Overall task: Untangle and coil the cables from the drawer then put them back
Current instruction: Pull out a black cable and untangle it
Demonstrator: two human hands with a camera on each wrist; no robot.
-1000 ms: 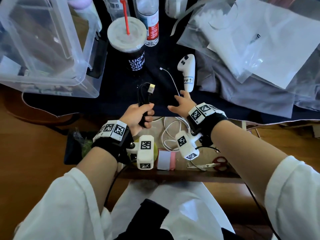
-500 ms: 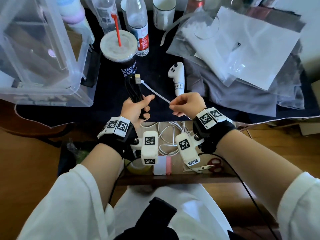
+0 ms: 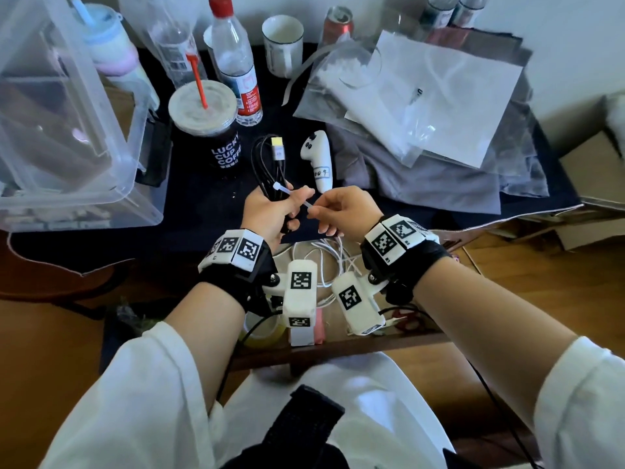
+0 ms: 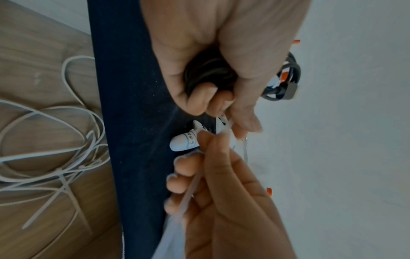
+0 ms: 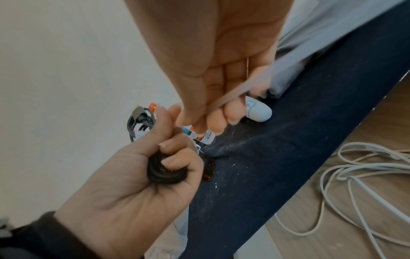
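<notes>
Gripping the upright black cable bundle (image 3: 270, 170), the left hand (image 3: 269, 214) presents it crosswise to the white tie (image 3: 291, 194) pinched by the right hand (image 3: 345, 211) just beside.

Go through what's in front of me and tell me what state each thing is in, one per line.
Coiled black cable: bundled, gripped in the left hand.
White plastic zip tie: laid across the bundle, its tail pinched by the right hand.
Loose white cables: tangled in the wooden drawer.
Black coffee cup: upright, lidded, red straw in.
Clear water bottle: upright, red cap on.
</notes>
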